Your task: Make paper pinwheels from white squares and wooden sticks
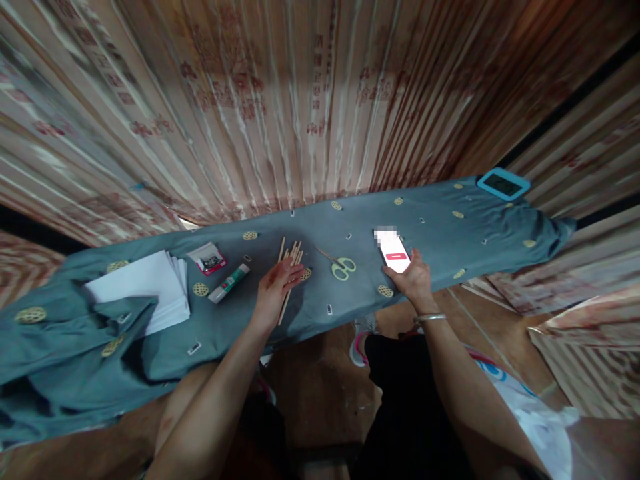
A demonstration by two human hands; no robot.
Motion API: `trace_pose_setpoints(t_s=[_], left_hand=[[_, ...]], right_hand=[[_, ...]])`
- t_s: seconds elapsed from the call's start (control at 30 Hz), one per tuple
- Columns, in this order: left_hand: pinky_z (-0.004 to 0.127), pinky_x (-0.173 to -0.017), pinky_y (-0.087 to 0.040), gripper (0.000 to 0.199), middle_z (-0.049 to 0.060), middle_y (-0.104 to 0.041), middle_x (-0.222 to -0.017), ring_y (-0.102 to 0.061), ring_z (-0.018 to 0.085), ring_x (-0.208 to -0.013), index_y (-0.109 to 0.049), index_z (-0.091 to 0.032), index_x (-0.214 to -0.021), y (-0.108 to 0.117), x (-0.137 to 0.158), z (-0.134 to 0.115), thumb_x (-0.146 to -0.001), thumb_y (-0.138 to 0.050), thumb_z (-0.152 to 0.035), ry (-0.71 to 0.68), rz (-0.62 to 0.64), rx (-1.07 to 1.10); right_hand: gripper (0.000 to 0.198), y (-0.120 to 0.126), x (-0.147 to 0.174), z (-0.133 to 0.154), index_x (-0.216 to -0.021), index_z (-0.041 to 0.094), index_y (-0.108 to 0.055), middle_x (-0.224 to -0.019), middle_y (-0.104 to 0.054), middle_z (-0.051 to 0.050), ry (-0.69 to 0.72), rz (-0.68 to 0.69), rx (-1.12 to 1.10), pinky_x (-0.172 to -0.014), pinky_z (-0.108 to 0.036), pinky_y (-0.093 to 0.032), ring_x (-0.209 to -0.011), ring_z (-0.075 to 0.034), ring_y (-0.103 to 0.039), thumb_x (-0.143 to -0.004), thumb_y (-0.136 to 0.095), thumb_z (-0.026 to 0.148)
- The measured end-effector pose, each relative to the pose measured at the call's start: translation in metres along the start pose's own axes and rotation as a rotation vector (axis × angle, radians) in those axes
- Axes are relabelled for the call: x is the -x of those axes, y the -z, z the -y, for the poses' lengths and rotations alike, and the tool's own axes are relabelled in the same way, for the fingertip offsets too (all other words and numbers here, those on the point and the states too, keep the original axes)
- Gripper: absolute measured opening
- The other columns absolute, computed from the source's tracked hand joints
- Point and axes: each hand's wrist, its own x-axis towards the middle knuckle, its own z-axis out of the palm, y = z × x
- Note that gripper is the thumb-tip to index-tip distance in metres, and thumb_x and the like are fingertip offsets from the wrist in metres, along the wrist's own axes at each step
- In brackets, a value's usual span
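Note:
My left hand (281,283) is closed around a bunch of thin wooden sticks (295,252) above the cloth-covered surface. Their upper ends fan out past the fingers, and some lengths show below the palm. My right hand (414,277) grips the lower end of a phone (395,252) with a lit white screen and a red button on it. Between the hands lies a pair of scissors (343,268) with pale green handles. A white and green tube (229,284), like a glue stick, lies left of my left hand.
A grey-green patterned cloth (310,310) covers the long narrow surface. White paper sheets (145,287) lie at the left, partly under a cloth fold, near a small red-edged packet (207,259). A blue-framed device (503,184) stands far right. A curtain (300,100) hangs behind.

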Motion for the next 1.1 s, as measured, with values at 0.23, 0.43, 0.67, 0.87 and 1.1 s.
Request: trace_pose_setpoints(t_s=[0.23, 0.43, 0.67, 0.87, 1.1], left_hand=[[0.043, -0.096, -0.05, 0.059, 0.014, -0.075, -0.1, -0.072, 0.028, -0.098, -0.067, -0.014, -0.104, -0.004, 0.0, -0.005, -0.065, -0.081, -0.056, -0.027, -0.002, -0.048], [0.04, -0.094, -0.051, 0.058, 0.012, -0.076, -0.099, -0.072, 0.025, -0.094, -0.068, -0.015, -0.101, 0.0, 0.004, -0.01, -0.06, -0.084, -0.054, -0.04, -0.018, -0.059], [0.039, -0.092, -0.051, 0.058, 0.01, -0.076, -0.094, -0.072, 0.025, -0.093, -0.069, -0.017, -0.096, 0.001, 0.007, -0.018, -0.056, -0.084, -0.056, -0.054, -0.034, -0.076], [0.04, -0.093, -0.051, 0.06, 0.011, -0.076, -0.094, -0.072, 0.025, -0.093, -0.068, -0.015, -0.097, 0.003, 0.012, -0.024, -0.056, -0.085, -0.055, -0.06, -0.036, -0.093], [0.045, -0.098, -0.052, 0.058, 0.011, -0.076, -0.097, -0.072, 0.027, -0.095, -0.069, -0.016, -0.101, 0.009, 0.015, -0.029, -0.06, -0.083, -0.055, -0.074, -0.09, -0.181]], right_hand=[[0.095, 0.005, 0.007, 0.009, -0.141, -0.001, -0.037, -0.124, -0.062, -0.028, 0.061, -0.007, -0.02, -0.099, -0.05, -0.041, -0.113, -0.038, -0.059, -0.069, -0.065, 0.056], [0.095, 0.013, 0.004, -0.002, -0.142, -0.001, -0.037, -0.119, -0.064, -0.026, 0.035, -0.001, -0.027, -0.097, -0.048, -0.044, -0.111, -0.038, -0.059, -0.069, -0.066, 0.051], [0.095, 0.018, -0.024, -0.036, -0.141, -0.001, -0.038, -0.126, -0.061, -0.028, -0.112, -0.029, -0.048, -0.1, -0.047, -0.042, -0.117, -0.038, -0.057, -0.066, -0.069, 0.049], [0.094, 0.036, -0.062, -0.074, -0.14, -0.001, -0.037, -0.126, -0.061, -0.03, -0.229, -0.057, -0.017, -0.097, -0.05, -0.045, -0.117, -0.041, -0.058, -0.066, -0.07, 0.047], [0.092, 0.048, -0.106, -0.118, -0.136, -0.009, -0.039, -0.114, -0.064, -0.034, -0.261, -0.076, 0.042, -0.085, -0.046, -0.05, -0.104, -0.041, -0.065, -0.066, -0.072, 0.039]])
